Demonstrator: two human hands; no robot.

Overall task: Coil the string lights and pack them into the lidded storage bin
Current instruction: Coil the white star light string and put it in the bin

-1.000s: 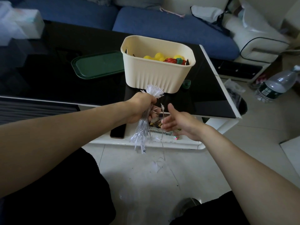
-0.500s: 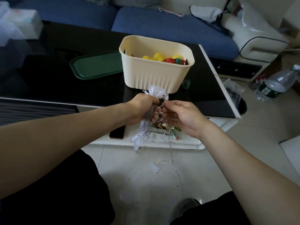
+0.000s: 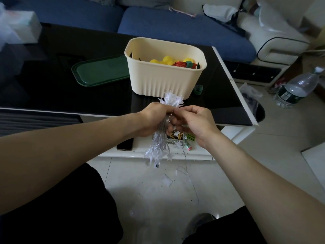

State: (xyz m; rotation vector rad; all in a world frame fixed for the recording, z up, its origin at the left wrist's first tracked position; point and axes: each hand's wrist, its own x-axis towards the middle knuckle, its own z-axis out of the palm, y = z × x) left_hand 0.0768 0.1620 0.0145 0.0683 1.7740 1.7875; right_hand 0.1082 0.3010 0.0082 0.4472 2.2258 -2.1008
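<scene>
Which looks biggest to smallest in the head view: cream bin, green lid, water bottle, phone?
1. cream bin
2. green lid
3. water bottle
4. phone, partly hidden

Bin and lid are close; apparent size only.

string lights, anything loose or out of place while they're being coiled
Yes. The left hand grips the bundle of clear star-shaped string lights, and the right hand pinches its wire, but a loose thin wire tail trails uncoiled onto the pale tiled floor.
</scene>
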